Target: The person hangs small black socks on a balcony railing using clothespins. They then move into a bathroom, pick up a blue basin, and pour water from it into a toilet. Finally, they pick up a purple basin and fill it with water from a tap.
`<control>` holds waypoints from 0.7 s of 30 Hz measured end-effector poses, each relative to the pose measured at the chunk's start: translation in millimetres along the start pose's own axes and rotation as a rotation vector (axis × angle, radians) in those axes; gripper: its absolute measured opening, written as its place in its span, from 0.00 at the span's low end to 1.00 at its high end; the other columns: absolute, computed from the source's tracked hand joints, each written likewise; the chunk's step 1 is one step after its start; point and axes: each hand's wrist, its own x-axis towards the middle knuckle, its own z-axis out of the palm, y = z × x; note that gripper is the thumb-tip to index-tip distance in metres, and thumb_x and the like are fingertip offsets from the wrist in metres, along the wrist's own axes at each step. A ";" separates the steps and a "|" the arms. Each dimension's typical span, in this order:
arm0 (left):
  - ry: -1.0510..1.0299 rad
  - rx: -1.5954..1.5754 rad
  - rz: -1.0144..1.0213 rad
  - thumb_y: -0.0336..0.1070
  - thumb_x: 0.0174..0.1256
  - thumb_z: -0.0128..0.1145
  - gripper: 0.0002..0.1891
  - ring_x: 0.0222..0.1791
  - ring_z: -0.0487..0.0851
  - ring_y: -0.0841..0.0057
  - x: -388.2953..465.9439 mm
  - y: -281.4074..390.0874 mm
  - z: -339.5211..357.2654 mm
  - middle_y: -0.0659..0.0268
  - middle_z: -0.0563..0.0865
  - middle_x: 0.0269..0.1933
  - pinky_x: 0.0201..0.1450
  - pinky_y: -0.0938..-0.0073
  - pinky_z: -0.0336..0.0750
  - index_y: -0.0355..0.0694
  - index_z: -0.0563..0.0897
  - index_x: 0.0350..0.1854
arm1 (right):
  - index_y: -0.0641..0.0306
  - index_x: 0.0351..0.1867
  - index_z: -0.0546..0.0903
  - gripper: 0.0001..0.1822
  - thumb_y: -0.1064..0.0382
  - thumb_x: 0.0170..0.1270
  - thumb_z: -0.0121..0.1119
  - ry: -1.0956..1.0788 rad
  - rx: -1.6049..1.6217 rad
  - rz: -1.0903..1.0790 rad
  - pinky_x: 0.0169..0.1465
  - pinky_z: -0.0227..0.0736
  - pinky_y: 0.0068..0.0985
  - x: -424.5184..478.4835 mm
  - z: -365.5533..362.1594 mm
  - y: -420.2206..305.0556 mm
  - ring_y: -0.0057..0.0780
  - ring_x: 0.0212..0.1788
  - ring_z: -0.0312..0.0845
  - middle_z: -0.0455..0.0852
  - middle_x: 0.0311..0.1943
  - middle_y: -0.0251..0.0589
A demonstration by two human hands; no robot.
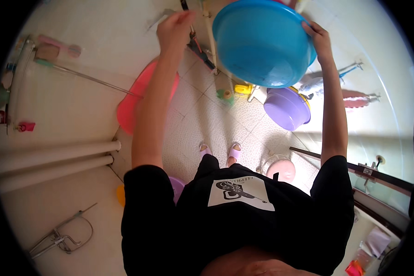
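Note:
My right hand grips the rim of a large blue plastic basin, thumb on its outer wall. The basin is held up and tipped, its underside turned partly towards me; its inside is hidden. My left hand is raised to the left of the basin, apart from it and slightly blurred. Its fingers are curled close to a dark pole, and whether they hold anything cannot be made out. Beneath my left forearm a red plastic basin leans by the wall, partly covered by the arm.
A purple bucket stands below the blue basin, near a green bottle and a yellow container. A pink round stool is at my right. Pipes run along the left wall; a shower fixture is mounted lower left.

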 end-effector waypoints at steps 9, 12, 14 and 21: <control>0.406 -0.037 -0.758 0.33 0.62 0.56 0.09 0.25 0.76 0.84 -228.9 -233.3 -176.0 0.68 0.80 0.26 0.25 0.83 0.69 0.31 0.82 0.36 | 0.66 0.40 0.80 0.10 0.74 0.56 0.61 0.350 -0.258 -0.434 0.47 0.70 0.26 -139.6 122.9 -67.4 0.34 0.41 0.77 0.81 0.38 0.42; 0.429 0.026 -0.928 0.28 0.55 0.56 0.10 0.26 0.78 0.83 -312.9 -302.2 -219.2 0.66 0.80 0.29 0.28 0.82 0.73 0.32 0.82 0.40 | 0.63 0.42 0.80 0.16 0.77 0.50 0.63 -0.311 -0.238 -0.339 0.43 0.74 0.31 -188.4 236.3 -38.3 0.38 0.39 0.78 0.80 0.40 0.44; 0.374 0.195 -1.007 0.28 0.54 0.54 0.12 0.30 0.80 0.79 -328.2 -308.2 -225.4 0.63 0.82 0.32 0.33 0.78 0.75 0.33 0.82 0.41 | 0.59 0.48 0.79 0.17 0.70 0.56 0.60 -0.597 -0.180 -0.093 0.47 0.73 0.32 -197.5 302.5 36.3 0.39 0.42 0.78 0.78 0.43 0.44; 0.253 0.512 -1.256 0.37 0.64 0.55 0.15 0.46 0.78 0.72 -403.4 -343.4 -284.1 0.59 0.82 0.45 0.50 0.73 0.72 0.33 0.79 0.48 | 0.60 0.52 0.76 0.21 0.63 0.54 0.59 -0.934 -0.643 0.334 0.52 0.71 0.38 -223.6 406.3 305.2 0.46 0.49 0.75 0.78 0.45 0.50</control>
